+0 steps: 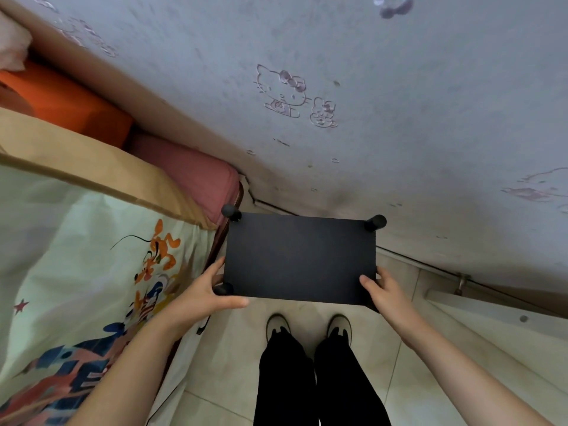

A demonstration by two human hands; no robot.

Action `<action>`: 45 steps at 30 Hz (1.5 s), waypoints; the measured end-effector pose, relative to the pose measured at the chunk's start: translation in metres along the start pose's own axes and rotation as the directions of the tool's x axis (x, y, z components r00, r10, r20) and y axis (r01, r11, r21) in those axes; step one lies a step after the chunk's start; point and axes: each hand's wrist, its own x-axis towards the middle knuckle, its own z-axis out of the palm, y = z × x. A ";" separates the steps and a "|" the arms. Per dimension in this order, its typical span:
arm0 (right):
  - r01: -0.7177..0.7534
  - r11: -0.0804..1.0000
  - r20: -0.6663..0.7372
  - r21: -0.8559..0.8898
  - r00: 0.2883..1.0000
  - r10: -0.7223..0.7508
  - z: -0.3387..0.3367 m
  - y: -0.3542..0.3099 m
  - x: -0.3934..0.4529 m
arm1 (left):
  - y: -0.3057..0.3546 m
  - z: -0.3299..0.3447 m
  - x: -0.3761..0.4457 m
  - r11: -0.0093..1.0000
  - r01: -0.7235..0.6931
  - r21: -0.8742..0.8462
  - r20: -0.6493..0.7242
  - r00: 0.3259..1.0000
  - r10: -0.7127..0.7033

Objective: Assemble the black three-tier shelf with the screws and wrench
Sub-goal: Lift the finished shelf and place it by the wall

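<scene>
The black shelf (299, 258) is seen from above, its flat rectangular top panel facing me, with round black post ends at the far left (231, 212), far right (375, 222) and near left (224, 289) corners. My left hand (212, 292) grips the near left corner, thumb along the front edge. My right hand (384, 290) grips the near right corner, thumb on top of the panel. The lower tiers are hidden under the top panel. No screws or wrench are in view.
A bed with a cartoon-print sheet (76, 272), a pink pillow (190, 173) and an orange cushion (64, 103) lies at the left, close to the shelf. A papered wall (368, 87) rises behind. My feet (307, 327) stand on the tiled floor just below the shelf.
</scene>
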 end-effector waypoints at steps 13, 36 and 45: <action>-0.243 0.882 0.030 0.403 0.967 0.252 0.000 -0.063 0.036 | 0.064 0.014 0.057 0.956 -0.068 -0.286 -0.393 0.918 -0.052; -0.349 0.860 0.020 0.373 0.929 0.369 -0.019 -0.041 0.042 | 0.080 0.036 0.074 0.962 -0.124 -0.243 -0.455 0.891 -0.001; -0.354 0.831 0.067 0.429 0.930 0.361 -0.035 -0.045 0.038 | 0.069 0.043 0.069 0.930 -0.038 -0.365 -0.493 0.855 -0.159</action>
